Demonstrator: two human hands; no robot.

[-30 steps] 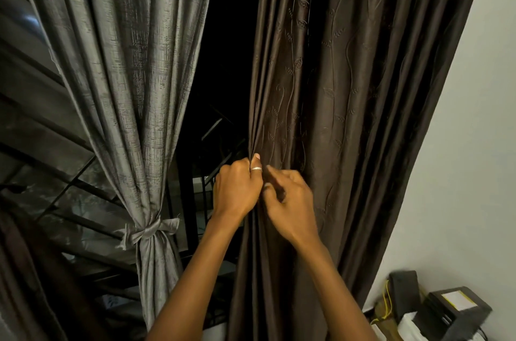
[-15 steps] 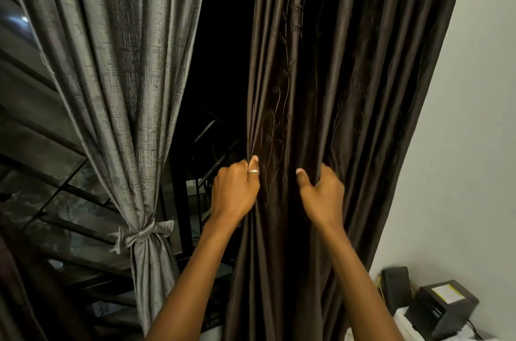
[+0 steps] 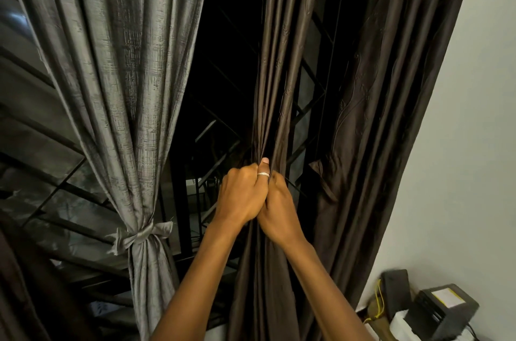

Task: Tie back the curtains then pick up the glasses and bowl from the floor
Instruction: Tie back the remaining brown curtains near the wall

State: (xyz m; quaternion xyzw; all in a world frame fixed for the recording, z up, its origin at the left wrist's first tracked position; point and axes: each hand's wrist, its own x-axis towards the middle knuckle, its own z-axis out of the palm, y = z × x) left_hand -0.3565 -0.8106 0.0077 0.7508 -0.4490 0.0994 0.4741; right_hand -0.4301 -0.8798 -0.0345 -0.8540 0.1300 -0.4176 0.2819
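Observation:
A dark brown curtain (image 3: 371,95) hangs in folds on the right of the window. My left hand (image 3: 242,195), with a ring on the thumb, grips a gathered bunch of its folds. My right hand (image 3: 280,215) presses close beside it and grips the same bunch from the right. To the left hangs a grey curtain (image 3: 122,67), gathered low and tied with a grey fabric band (image 3: 139,237) knotted in a bow. The glasses and the bowl are out of view.
Behind the curtains is a dark window with a metal grille (image 3: 212,139). A white wall (image 3: 460,145) stands on the right. At the bottom right sit a small black box (image 3: 444,310), a dark speaker-like object (image 3: 396,287) and a yellow cable (image 3: 379,301).
My right hand has swept back left from further along the brown curtain, bringing folds to my left hand. A gap with the grille now shows in the curtain's middle.

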